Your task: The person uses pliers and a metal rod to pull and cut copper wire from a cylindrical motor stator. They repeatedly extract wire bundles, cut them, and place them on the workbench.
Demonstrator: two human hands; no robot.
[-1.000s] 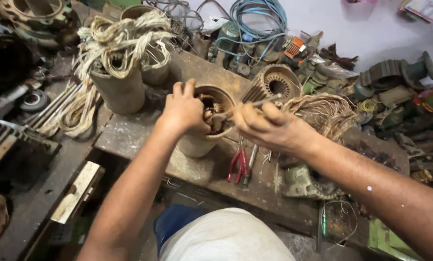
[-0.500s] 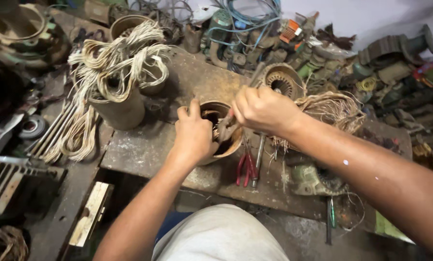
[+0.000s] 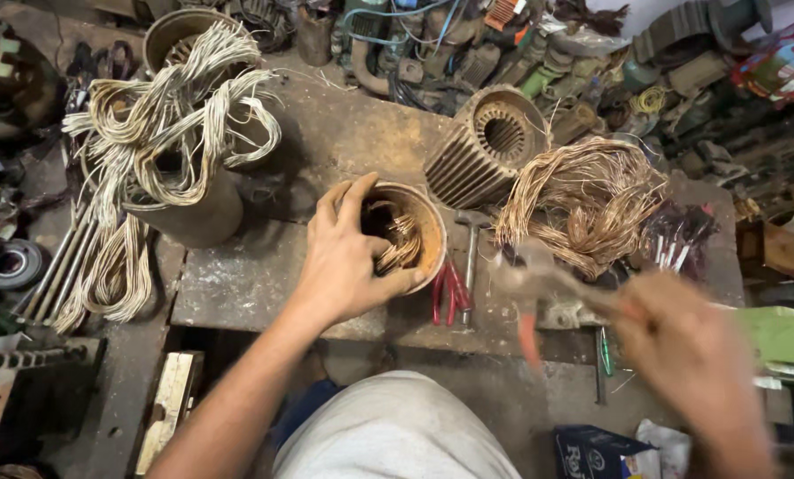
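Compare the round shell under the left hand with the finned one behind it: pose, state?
The round shell stands upright, smooth-walled, with loose copper wire still inside, gripped by the left hand. The finned shell lies tilted on its side, ribbed outside, its slotted bore bare, untouched. Both are hollow metal cylinders on the workbench.

Finned stator housing up past the fingers, loose copper wire heap right of it. Pale winding bundles drape a cylinder far left. Red-handled pliers just beside the fingers.
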